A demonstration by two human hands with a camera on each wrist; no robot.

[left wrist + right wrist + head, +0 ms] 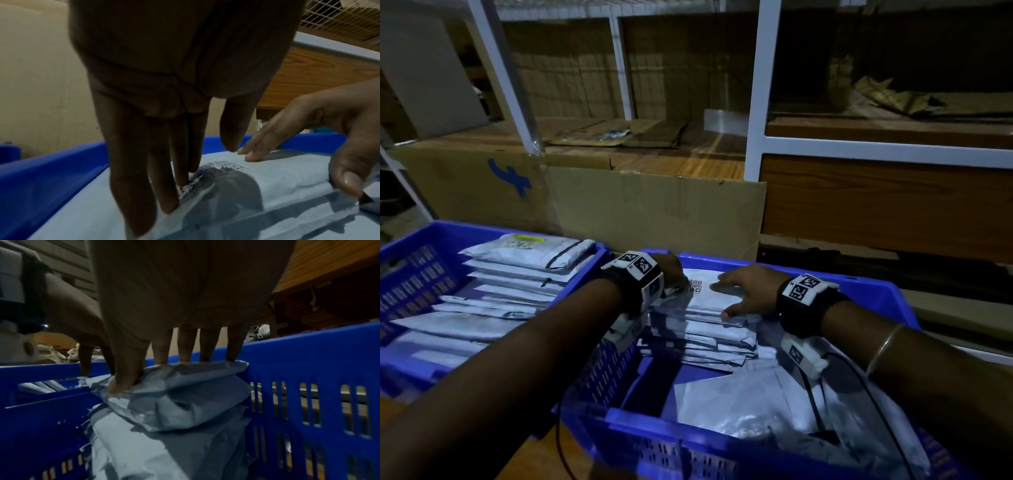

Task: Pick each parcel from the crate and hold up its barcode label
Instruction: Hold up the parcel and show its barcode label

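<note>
Grey-white poly parcels are stacked at the far side of the right blue crate. The top parcel lies flat with its barcode label facing up. My left hand rests on the parcel's left end, its straight fingers pressing on the label. My right hand spans the parcel's right end: fingers lie over the top, and the thumb hooks the near edge. In the right wrist view the thumb digs into the parcel's edge.
A second blue crate at the left holds several stacked parcels. Loose flat parcels lie in the near part of the right crate. A cardboard sheet and wooden shelving stand behind the crates.
</note>
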